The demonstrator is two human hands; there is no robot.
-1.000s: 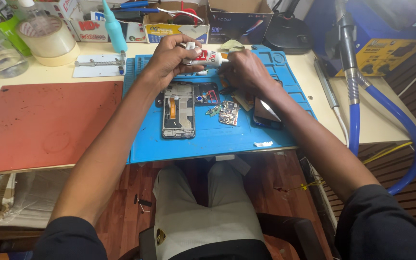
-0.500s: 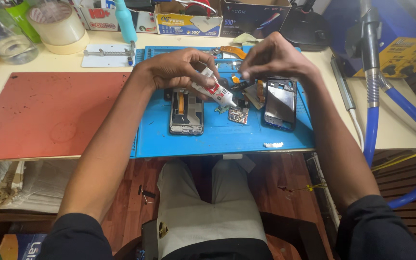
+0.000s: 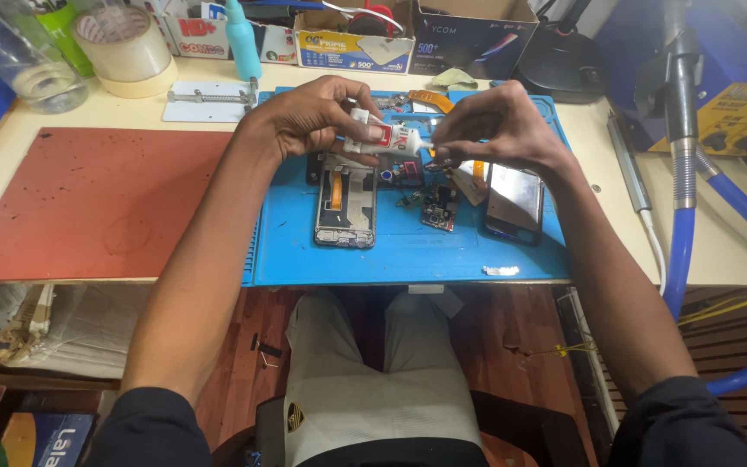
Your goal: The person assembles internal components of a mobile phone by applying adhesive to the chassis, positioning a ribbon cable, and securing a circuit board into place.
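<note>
White squeezed tube point(image 3: 386, 138) between both hands; blue mat point(image 3: 304, 251) beneath.

1. A flat blue silicone work mat point(image 3: 339, 259) lies right of a flat red rubber mat point(image 3: 88, 199).
2. An opened grey phone frame point(image 3: 346, 207) lies on it, left of a black glass phone screen point(image 3: 513, 203).
3. A round roll of clear tape point(image 3: 127, 43) sits far left.
</note>
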